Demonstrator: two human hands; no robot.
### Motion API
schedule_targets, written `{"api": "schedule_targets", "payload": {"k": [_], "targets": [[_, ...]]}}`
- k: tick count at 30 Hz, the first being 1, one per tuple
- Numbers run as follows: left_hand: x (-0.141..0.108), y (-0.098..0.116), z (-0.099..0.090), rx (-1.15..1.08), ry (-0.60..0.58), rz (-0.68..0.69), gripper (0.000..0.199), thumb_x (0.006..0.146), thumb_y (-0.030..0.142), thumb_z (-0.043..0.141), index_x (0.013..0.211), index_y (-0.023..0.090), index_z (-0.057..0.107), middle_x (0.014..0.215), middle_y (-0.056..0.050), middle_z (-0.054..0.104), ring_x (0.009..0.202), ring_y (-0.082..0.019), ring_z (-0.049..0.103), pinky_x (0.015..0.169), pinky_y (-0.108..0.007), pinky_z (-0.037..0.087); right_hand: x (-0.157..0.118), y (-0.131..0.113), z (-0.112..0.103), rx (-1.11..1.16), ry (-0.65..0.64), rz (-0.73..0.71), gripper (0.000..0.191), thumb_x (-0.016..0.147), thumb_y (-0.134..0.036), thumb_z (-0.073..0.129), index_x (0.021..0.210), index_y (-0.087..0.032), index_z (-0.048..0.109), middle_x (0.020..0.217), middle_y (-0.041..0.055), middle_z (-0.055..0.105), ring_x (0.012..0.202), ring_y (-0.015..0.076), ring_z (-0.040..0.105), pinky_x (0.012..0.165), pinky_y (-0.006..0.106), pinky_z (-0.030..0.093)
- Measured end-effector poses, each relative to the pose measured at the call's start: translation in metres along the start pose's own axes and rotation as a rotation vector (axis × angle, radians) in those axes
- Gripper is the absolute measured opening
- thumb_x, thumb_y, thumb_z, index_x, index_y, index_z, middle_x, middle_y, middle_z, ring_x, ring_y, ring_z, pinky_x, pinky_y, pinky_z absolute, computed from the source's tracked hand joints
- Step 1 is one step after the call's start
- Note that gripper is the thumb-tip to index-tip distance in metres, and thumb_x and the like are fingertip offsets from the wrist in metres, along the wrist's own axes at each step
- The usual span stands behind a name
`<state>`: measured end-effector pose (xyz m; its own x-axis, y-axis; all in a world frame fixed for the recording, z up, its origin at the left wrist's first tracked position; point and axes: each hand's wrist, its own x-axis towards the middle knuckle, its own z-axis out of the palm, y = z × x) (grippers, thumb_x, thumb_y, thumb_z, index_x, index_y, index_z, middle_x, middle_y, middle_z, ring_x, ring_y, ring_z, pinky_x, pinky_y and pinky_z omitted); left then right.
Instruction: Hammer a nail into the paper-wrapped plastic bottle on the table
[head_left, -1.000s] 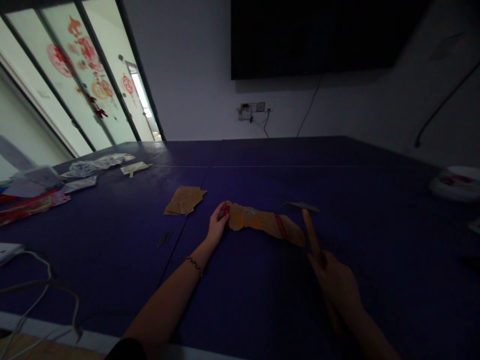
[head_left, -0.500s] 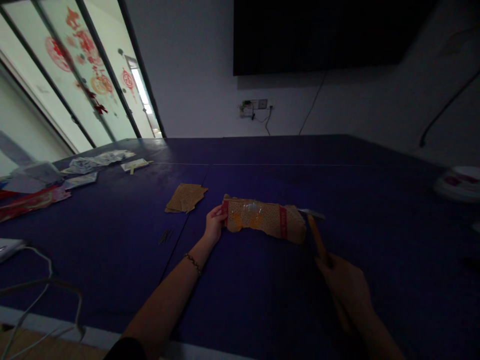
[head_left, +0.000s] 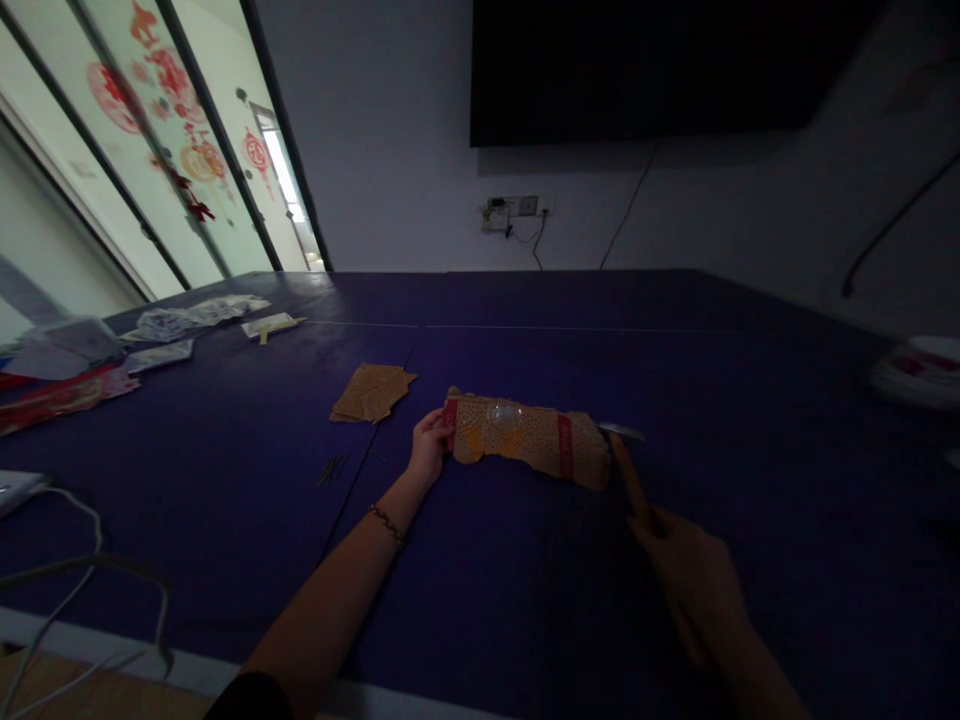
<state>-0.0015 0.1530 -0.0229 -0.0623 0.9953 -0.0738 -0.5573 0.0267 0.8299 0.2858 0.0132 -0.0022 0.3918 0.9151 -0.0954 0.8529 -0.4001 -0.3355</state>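
My left hand [head_left: 429, 447] is closed on the left end of a torn strip of cardboard [head_left: 517, 435], thumb on top. The strip is brown with red bands near both ends, orange patches and a shiny clear spot. In my right hand [head_left: 694, 560] is a hammer [head_left: 634, 480], gripped by its wooden handle. Its metal head sits just beside the cardboard's right end; whether they touch I cannot tell. Left of my left hand lie several thin nails [head_left: 330, 469] and a small stack of cardboard pieces [head_left: 373, 392].
The dark blue table [head_left: 480, 590] has a seam running across it. White cables [head_left: 94, 545] trail over its front left edge. Plastic bags [head_left: 195, 317] and a red packet [head_left: 67, 395] lie at the far left. A pale round item [head_left: 919, 370] sits at the right.
The view has shifted slightly. The hammer's head has moved a touch left and down against the cardboard's right end. Both hands keep their hold.
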Motion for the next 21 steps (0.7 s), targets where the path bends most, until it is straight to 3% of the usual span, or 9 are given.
{"api": "schedule_targets", "payload": {"k": [10,21], "targets": [[-0.0014,0.0013,0.0019,-0.033,-0.009,-0.015,0.033,0.043,0.011,0.063,0.076,0.015,0.06,0.065,0.0,0.064,0.054,-0.014,0.057,0.053,-0.025,0.043,-0.0027,-0.0014,-0.0001,0.037,0.057,0.0,0.043,0.075,-0.045,0.041,0.101,-0.018,0.062,0.085,0.0089,0.068,0.074,0.0236,0.063,0.059,0.029,0.045],[-0.0002,0.0006,0.0008,-0.009,-0.005,0.01,0.031,0.044,0.011,0.062,0.075,0.016,0.059,0.063,0.002,0.062,0.05,-0.011,0.054,0.051,-0.022,0.04,-0.005,0.0021,-0.0032,-0.115,0.057,-0.019,0.044,0.077,-0.047,0.038,0.102,-0.02,0.062,0.093,0.0106,0.062,0.076,0.0234,0.061,0.059,0.031,0.043]]}}
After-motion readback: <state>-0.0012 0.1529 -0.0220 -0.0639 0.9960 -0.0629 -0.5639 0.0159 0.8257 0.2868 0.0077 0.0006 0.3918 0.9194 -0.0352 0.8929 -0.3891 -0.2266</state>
